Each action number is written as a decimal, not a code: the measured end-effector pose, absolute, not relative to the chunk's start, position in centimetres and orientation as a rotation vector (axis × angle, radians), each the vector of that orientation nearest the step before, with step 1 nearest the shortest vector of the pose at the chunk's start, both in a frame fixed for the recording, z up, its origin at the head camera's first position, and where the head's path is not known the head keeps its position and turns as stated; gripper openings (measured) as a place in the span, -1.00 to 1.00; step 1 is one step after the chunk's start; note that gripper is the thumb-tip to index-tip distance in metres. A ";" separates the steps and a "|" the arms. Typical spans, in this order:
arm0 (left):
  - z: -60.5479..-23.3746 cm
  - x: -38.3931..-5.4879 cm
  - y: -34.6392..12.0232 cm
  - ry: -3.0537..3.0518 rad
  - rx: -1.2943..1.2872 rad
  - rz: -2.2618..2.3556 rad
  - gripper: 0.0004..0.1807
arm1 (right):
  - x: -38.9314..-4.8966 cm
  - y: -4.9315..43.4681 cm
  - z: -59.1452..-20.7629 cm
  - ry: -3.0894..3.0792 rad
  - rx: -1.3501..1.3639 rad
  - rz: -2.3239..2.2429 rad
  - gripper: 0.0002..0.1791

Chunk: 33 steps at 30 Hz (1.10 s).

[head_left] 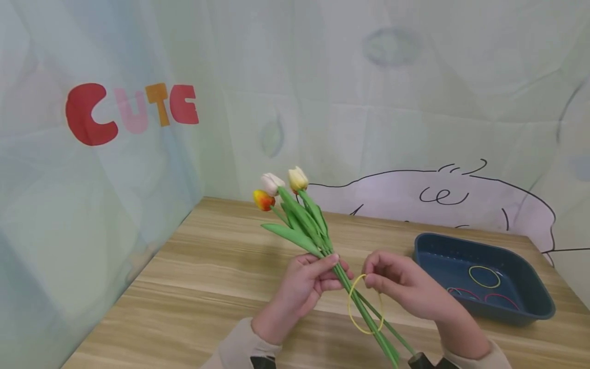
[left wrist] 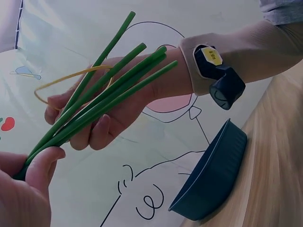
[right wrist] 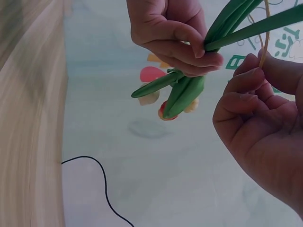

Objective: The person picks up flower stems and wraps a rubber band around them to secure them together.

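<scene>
My left hand (head_left: 304,284) grips a bunch of artificial tulips (head_left: 299,215) around the upper stems, just below the leaves. White, pale yellow and orange-red blooms lean up and to the left. Between thumb and fingertips, my right hand (head_left: 410,284) pinches a yellow rubber band (head_left: 349,307). The band hangs as a loose loop around the lower stems (left wrist: 99,101), as the left wrist view also shows. In the right wrist view, the band (right wrist: 266,35) runs up from the pinching fingertips beside the green stems.
A dark blue basin (head_left: 484,307) stands on the wooden table (head_left: 193,287) at the right, with several coloured rubber bands (head_left: 484,277) inside. A printed cloth (head_left: 295,102) hangs behind and at the left of the table.
</scene>
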State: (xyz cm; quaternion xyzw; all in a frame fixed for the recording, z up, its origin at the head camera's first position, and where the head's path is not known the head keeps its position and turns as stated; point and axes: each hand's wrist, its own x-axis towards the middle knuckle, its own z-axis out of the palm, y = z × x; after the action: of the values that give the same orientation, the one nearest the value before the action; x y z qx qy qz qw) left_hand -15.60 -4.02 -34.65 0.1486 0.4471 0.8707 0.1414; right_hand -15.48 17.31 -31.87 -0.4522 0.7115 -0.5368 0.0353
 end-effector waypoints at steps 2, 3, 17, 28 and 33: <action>-34.6 -15.5 -4.1 1.287 0.446 2.512 -0.73 | -15.5 17.1 -31.9 2.194 -1.371 -1.649 -0.84; -34.6 -15.5 -4.1 1.283 0.449 2.513 -0.73 | -15.5 17.0 -31.9 2.199 -1.360 -1.648 -0.85; -34.6 -14.9 -3.8 1.213 0.479 2.488 -0.77 | -16.0 16.8 -32.1 2.219 -1.246 -1.625 -0.95; -34.4 -14.3 -3.6 1.171 0.518 2.450 -0.80 | -16.3 16.7 -32.3 2.229 -1.210 -1.622 -0.97; -34.6 -14.1 -3.4 1.167 0.517 2.439 -0.82 | -16.5 16.6 -32.4 2.174 -1.235 -1.648 -0.96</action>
State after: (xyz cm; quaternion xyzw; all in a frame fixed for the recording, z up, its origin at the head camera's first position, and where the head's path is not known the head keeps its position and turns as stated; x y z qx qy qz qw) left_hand -14.12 -3.45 -34.62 0.1841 0.4161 0.8693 0.1932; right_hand -16.51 16.60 -32.40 -0.4112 0.7239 -0.5490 0.0735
